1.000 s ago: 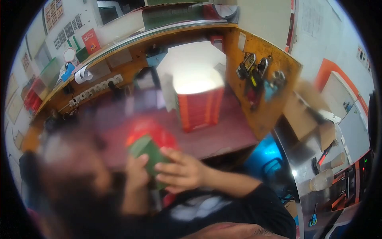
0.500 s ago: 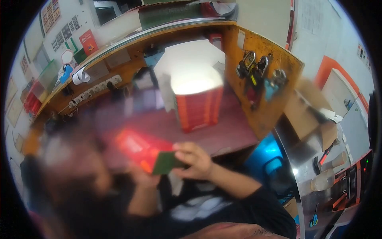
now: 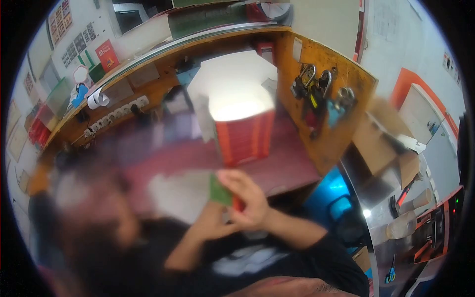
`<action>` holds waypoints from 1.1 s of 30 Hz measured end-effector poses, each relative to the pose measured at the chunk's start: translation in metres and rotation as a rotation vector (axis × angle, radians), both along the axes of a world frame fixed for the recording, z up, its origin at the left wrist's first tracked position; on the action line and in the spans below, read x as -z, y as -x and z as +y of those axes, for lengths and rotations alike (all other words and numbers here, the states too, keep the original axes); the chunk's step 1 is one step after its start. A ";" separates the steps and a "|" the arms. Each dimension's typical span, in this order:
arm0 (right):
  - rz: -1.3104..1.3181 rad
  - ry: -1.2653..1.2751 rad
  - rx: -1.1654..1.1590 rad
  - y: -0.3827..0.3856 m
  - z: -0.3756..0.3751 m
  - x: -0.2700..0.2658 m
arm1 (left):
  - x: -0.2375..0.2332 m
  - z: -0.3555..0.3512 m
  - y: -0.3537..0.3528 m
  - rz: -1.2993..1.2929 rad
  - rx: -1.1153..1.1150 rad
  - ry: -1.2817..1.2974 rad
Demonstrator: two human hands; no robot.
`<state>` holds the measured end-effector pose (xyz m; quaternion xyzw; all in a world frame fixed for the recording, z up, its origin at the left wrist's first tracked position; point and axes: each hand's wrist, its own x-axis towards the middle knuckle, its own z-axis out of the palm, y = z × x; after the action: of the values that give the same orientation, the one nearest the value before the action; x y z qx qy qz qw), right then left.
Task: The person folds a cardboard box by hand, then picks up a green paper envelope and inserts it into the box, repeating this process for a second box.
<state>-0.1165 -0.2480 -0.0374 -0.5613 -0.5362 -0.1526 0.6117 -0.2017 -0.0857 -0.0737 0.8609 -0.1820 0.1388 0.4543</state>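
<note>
Low in front of me, both hands meet at a printed card piece (image 3: 180, 195), whose pale side faces up and whose left part is blurred. Its green portion (image 3: 218, 189) stands up by my right fingers, with a sliver of red below. My right hand (image 3: 250, 200) is closed round this end. Close beneath it, my left hand (image 3: 213, 222) grips the lower edge, some of its fingers hidden. Beyond the hands stands a tall red-and-orange stack or box (image 3: 245, 138) with a white top and a raised white flap behind.
A wooden partition (image 3: 341, 79) with hanging tools (image 3: 314, 91) rises at right. Power strips (image 3: 116, 116) line the back board. An open cardboard box (image 3: 381, 138) and blue-handled scissors (image 3: 391, 272) lie at far right. A smeared dark shape (image 3: 89, 218) covers the lower left.
The card piece has turned from its bright red printed side to its pale side. My left hand has moved right, closer to my right hand. The tall stack stays in place.
</note>
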 end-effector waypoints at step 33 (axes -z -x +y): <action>-0.123 0.110 -0.049 -0.014 -0.003 0.017 | 0.018 0.008 0.029 0.140 -0.142 0.739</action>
<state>-0.1024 -0.2508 -0.0548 -0.5703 -0.5939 -0.1423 0.5494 -0.2304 -0.0781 -0.0918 0.6569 -0.0282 0.1673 0.7346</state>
